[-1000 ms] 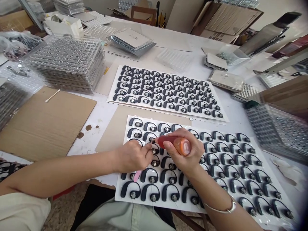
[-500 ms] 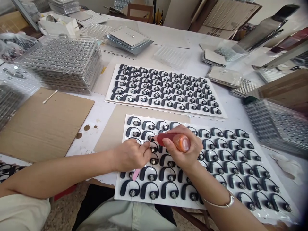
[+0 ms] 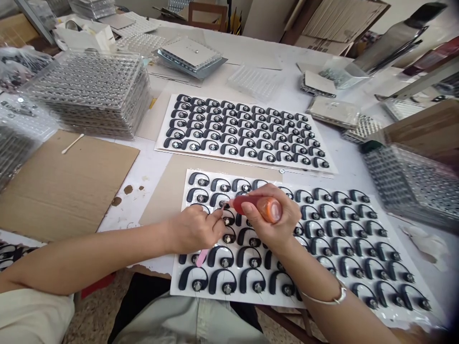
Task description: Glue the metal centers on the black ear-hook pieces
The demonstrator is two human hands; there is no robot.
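My left hand [image 3: 197, 229] is closed on pink tweezers [image 3: 201, 258]; their flat end sticks out below the palm and their thin tip reaches a part on the near sheet. In my right hand [image 3: 274, 217] is a red squeeze bottle [image 3: 271, 210] with an orange end towards me, its narrow nozzle pointing left, close to the tweezers' tip. Under both hands lies a white sheet [image 3: 238, 302] with rows of black ear-hook pieces [image 3: 223, 282], each carrying a round silvery part and some with fine wires. My hands hide several of these pieces.
Beyond lies a second sheet [image 3: 163, 146] of similar pieces. At left are a brown cardboard piece [image 3: 64, 191] with a cotton swab [image 3: 72, 144] on it and a tall stack of clear trays [image 3: 89, 91]. More trays [image 3: 412, 186] and a crumpled tissue [image 3: 428, 243] stand at right.
Both hands keep almost the same place, with the bottle nozzle and tweezers' tip still at the same piece. The whole view has shifted very slightly.
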